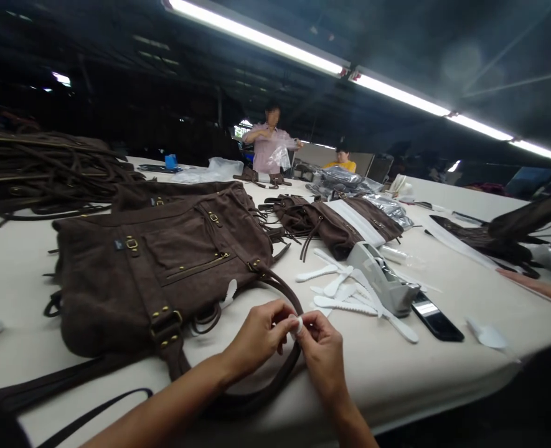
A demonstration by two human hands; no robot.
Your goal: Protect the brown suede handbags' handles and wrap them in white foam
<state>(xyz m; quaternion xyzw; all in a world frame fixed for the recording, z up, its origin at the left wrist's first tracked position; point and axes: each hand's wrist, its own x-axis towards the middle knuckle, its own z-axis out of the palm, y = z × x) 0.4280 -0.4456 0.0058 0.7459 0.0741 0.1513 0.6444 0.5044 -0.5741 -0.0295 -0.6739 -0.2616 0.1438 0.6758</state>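
A dark brown bag (100, 286) with brass-coloured buckles and a zipped pocket lies on the table in front of me. Its looped handle (275, 382) reaches toward the table's near edge. At this loop, my left hand (262, 333) and my right hand (324, 348) meet, fingertips pinched on a small white strip (297, 324). The fingers hide most of the strip, so I cannot tell whether it goes fully around the handle. Another white strip (230, 292) sticks out by the bag's lower edge. Several loose white strips with notched edges (350, 305) lie right of my hands.
Beside the loose strips stand a grey tape dispenser (382, 280) and a black phone (437, 317). More brown bags (345, 221) lie behind, others are piled at left (37, 165). A co-worker (270, 146) handles clear plastic across the table; another person's arm (536, 287) rests at right.
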